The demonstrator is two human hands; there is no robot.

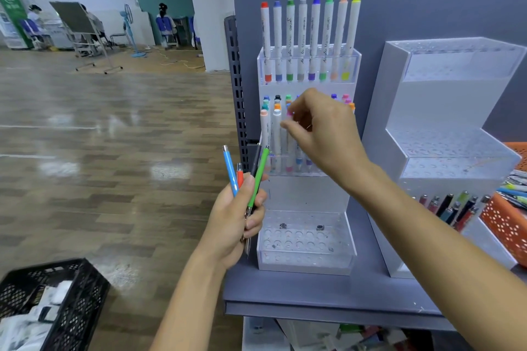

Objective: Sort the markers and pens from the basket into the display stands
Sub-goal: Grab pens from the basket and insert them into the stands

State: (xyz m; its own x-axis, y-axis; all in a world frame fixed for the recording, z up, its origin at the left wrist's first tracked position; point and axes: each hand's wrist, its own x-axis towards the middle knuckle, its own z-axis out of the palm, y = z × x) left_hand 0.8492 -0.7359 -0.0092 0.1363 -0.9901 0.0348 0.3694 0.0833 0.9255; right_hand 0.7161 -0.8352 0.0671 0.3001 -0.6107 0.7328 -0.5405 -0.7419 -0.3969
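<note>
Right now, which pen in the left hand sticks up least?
The red pen, between the blue pen and the black pen in the left hand; its top sits clearly lower than theirs and the green pen's.

Top-row markers: "Acrylic Marker" printed along white barrels.

Bright even indoor light, floor glare, wide-angle bending at edges.

A black plastic crate holding white packets sits at lower left on the wood-pattern floor. At upper left stand a wheeled board, a blue pedestal fan and a white pillar.
</note>
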